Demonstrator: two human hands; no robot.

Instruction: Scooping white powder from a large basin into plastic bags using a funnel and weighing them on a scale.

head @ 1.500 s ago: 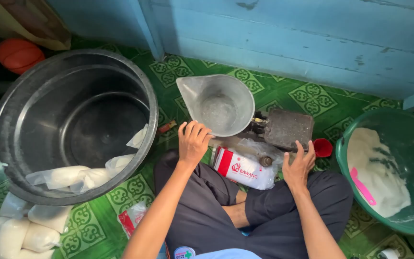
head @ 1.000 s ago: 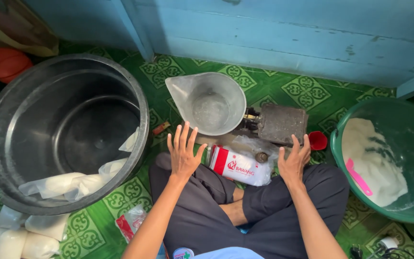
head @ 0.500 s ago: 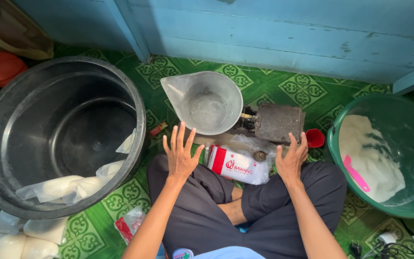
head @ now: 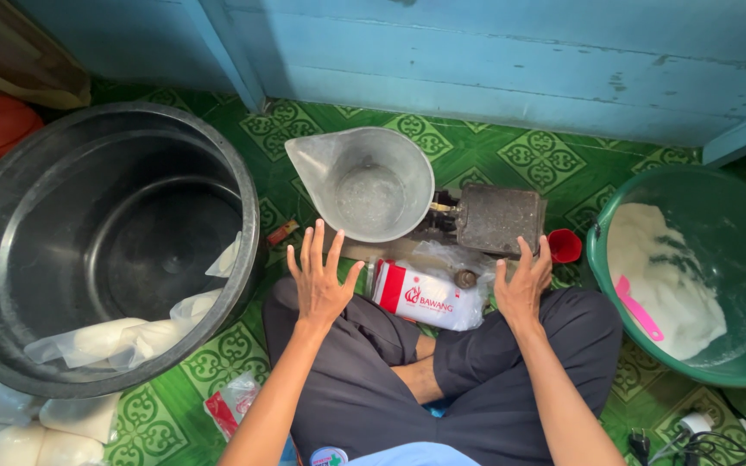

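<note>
Both hands lifted off the lap since a second ago: left hand [head: 321, 280] and right hand [head: 521, 289] spread, empty, hovering near the packet [head: 429, 298], scoop [head: 364, 183] just beyond.

Open hands [head: 321, 280] above red-white packet [head: 429, 298]

Floor [head: 477, 151]: green mat with pale tile pattern, meeting a blue wall. Resting on it: large dark tub [head: 10, 216] at left, green basin [head: 602, 259] at right, a scale [head: 498, 220] carrying a grey jug [head: 364, 185], small red cup [head: 565, 246] just beside the scale, red-and-white bag [head: 425, 298], filled white bags [head: 36, 431] at lower left, cables [head: 701, 440] at lower right.
</note>
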